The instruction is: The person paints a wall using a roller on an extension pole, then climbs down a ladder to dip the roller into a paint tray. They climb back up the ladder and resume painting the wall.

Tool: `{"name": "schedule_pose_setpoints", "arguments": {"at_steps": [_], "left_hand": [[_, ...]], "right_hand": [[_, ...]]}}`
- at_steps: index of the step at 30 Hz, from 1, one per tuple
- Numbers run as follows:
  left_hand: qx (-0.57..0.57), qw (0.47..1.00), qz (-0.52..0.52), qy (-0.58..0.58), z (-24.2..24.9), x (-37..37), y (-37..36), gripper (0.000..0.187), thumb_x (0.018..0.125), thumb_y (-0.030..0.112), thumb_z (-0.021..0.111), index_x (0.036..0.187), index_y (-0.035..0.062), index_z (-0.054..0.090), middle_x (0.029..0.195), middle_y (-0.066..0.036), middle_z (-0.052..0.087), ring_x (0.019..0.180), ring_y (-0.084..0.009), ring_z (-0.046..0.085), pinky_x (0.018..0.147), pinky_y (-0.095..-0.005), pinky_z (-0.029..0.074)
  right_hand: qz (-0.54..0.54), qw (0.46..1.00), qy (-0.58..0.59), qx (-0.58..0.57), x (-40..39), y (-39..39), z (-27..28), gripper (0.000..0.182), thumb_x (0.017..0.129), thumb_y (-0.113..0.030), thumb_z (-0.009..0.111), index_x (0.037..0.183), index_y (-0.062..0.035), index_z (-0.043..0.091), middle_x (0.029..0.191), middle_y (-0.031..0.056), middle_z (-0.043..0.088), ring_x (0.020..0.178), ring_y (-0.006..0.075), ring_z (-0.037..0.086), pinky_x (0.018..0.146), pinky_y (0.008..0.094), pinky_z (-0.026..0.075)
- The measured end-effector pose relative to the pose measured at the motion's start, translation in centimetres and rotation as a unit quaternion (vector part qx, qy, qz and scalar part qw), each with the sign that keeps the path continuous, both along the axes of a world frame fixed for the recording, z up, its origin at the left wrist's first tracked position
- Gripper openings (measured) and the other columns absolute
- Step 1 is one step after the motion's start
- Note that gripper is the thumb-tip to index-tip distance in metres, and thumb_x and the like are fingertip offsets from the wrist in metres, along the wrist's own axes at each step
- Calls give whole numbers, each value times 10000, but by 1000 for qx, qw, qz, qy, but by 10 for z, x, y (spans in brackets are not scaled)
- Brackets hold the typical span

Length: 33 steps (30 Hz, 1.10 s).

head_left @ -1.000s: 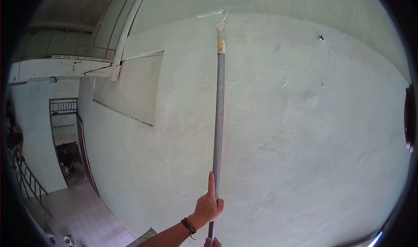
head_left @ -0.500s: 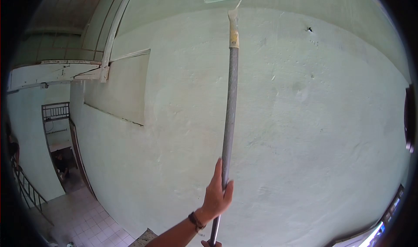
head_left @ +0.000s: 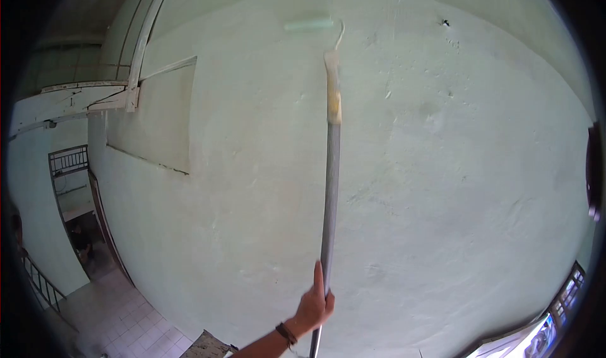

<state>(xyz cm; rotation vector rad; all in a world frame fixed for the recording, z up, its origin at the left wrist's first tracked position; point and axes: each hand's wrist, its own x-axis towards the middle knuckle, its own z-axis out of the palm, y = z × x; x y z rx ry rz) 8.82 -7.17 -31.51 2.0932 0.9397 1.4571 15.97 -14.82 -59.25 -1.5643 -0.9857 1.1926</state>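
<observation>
My left hand (head_left: 312, 309), with a dark bracelet at the wrist, is wrapped round the grey pole of a paint roller (head_left: 331, 187). One finger lies stretched up along the pole. The pole stands nearly upright, its top bound with a pale and yellowish wrapping (head_left: 333, 89). A bent wire frame leads from there to the pale green roller sleeve (head_left: 308, 24), which is blurred and lies against or just off the light green wall (head_left: 271, 187). Below my left hand the pole runs out of the frame. My right hand is out of view.
A recessed panel (head_left: 154, 118) and a white beam (head_left: 76, 99) are at the left. A person (head_left: 82, 241) is seen through a doorway at lower left, near a metal railing (head_left: 43, 282). A rough-topped ledge (head_left: 208, 346) juts in below; a window (head_left: 567, 292) is at lower right.
The roller sleeve and pole have come down the wall, and my left hand is lower. My right hand, partly visible at the bottom before, has left the frame. The view has shifted slightly.
</observation>
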Motion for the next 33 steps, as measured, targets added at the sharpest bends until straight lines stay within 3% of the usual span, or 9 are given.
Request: {"name": "schedule_pose_setpoints", "arguments": {"at_steps": [4,5,13,21,23,24,28,30,33], "left_hand": [[3,1000,16,24,81,-25,33,847,810,31,493,1398,21,-116,762,-244,577,601,-377,590,534,-437,485],[116,993,13,-7,85,-28,46,804,851,49,456,1401,45,-131,576,-96,516,443,-224,536,424,-342,432],[-50,998,-32,26,-34,-23,4,845,829,97,503,1392,-9,-118,661,-213,578,545,-353,591,516,-435,484],[82,996,7,16,90,-30,21,838,822,22,493,1403,11,-111,1052,-314,549,610,-343,611,554,-385,508],[121,992,-2,20,111,-18,22,825,831,22,475,1405,20,-117,832,-202,533,534,-267,553,505,-349,467],[156,987,-8,21,117,-11,22,812,839,21,457,1407,29,-124,611,-90,517,457,-190,494,456,-312,426],[164,986,-6,15,124,12,29,824,825,17,463,1404,23,-123,589,-96,512,461,-208,517,447,-331,426],[53,997,-21,44,109,18,22,849,787,-1,493,1399,-9,-96,944,-280,578,584,-324,611,531,-390,514],[20,996,-17,83,50,29,15,859,782,42,514,1383,-51,-92,854,-265,583,586,-367,603,520,-412,511]], "right_hand": [[-55,980,61,179,-40,52,54,263,707,-189,730,577,-89,524,494,-36,429,450,108,359,406,332,286],[-50,981,70,176,-47,55,60,259,706,-194,736,597,-86,528,505,-29,438,456,106,370,408,334,293],[-40,995,51,78,-21,13,-67,276,679,-241,789,723,-57,588,561,3,489,534,133,432,493,345,388],[-22,983,46,178,-49,41,78,312,729,-233,741,577,-77,517,532,-13,437,524,116,364,465,354,332],[-53,973,49,219,-49,41,101,320,741,-226,728,572,-74,502,519,-18,421,518,115,354,459,355,323],[-66,972,54,217,-45,46,101,319,739,-216,727,571,-67,501,516,-23,418,509,112,353,450,354,320],[-95,970,49,219,-20,45,95,289,725,-207,738,593,-68,521,549,-22,437,514,109,373,442,336,335],[-106,972,23,208,-5,42,77,272,721,-202,742,608,-69,533,559,-21,444,516,107,381,439,325,339],[-117,980,81,137,17,27,4,253,704,-205,757,650,-66,553,572,-7,474,510,108,401,437,309,355]]}}
